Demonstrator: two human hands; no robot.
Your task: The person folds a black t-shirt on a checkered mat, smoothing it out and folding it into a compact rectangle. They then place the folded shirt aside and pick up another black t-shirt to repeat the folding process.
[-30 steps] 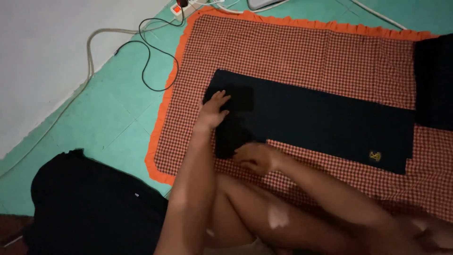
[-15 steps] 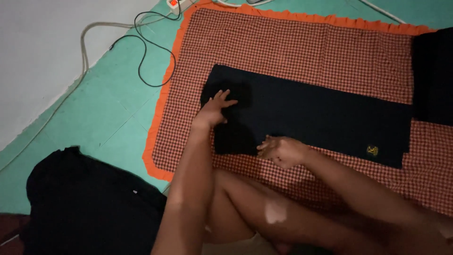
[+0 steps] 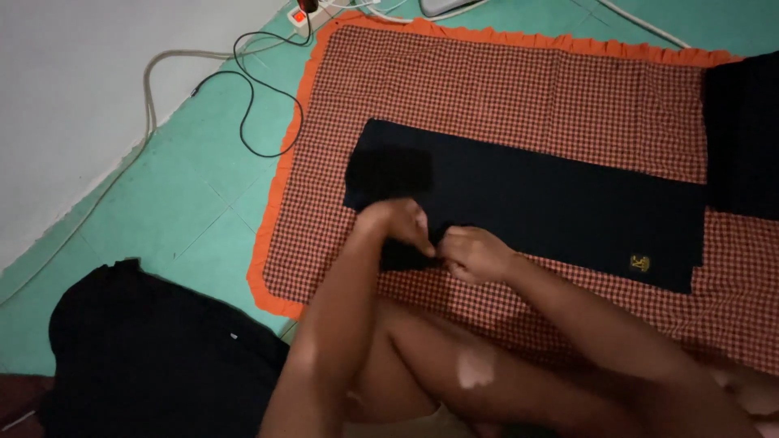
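Pinching the near long edge of a dark navy folded garment (image 3: pixel 527 203), both hands meet close together at its left end. Left hand (image 3: pixel 398 225) curls fingers down onto the cloth, narrow grip, apparently holding a fold of fabric. Right hand (image 3: pixel 471 253) sits just beside it, also closed narrow on the same edge; knuckles nearly touching the left. Can't see fingertips clearly, so exact pinch depth is unknown.

Garment lies flat as a long strip across the middle of a red-checked mat (image 3: pixel 503 89) with an orange ruffled border (image 3: pixel 276 203). Left end of the strip shows a doubled-over darker patch, near the mat's left edge. Right end carries a small yellow embroidered emblem (image 3: pixel 640 263), near the mat's right side. Flat layout on the mat keeps the cloth off the floor and gives straight edges to line up against.

Second dark cloth (image 3: pixel 742 130) sits at the mat's far right edge, just beside the strip, partly cut off by the frame.

Off the mat: green tiled floor (image 3: pixel 146 219), black cable (image 3: pixel 260 105) looping near the mat's upper left corner, a grey cord (image 3: pixel 150 81) running along the wall, a power strip (image 3: pixel 302 16) with a red switch at the top. Black bundle of fabric (image 3: pixel 146 349) rests on the floor beyond the mat's lower left corner, well apart from the hands. Person's bare knees sit over the mat's near edge.
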